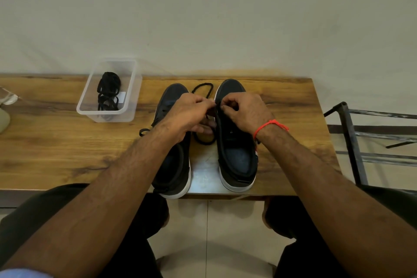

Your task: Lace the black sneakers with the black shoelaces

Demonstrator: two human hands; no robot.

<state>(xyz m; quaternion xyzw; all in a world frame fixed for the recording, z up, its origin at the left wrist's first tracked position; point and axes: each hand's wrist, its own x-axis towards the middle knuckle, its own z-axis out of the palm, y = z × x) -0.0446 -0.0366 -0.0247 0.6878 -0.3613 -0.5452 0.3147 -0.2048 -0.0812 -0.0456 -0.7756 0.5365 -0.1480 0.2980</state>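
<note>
I see a long wooden counter (56,142) against a plain wall. Two black sneakers sit side by side near its front edge, toes pointing away from me. The left sneaker (173,165) lies partly under my left arm. The right sneaker (235,153) is the one I am working on now. Off to the left stands a clear plastic box (89,106) with a bundle of spare black laces (108,91) inside.

A black shoelace (203,87) loops on the counter between the two sneakers. My left hand (187,115) and my right hand (243,113) meet over the inner edge of the right sneaker. Both grips are narrow, fingers curled in tight, pinching the shoelace, I think, though the tips hide it. A red thread (269,125) is tied round my right wrist.

What could go wrong? The lace tip could miss its little hole, because my own fingers block my view. The loose loop could snag or twist. If I pull too hard, the sneaker might slide off the front edge.
</note>
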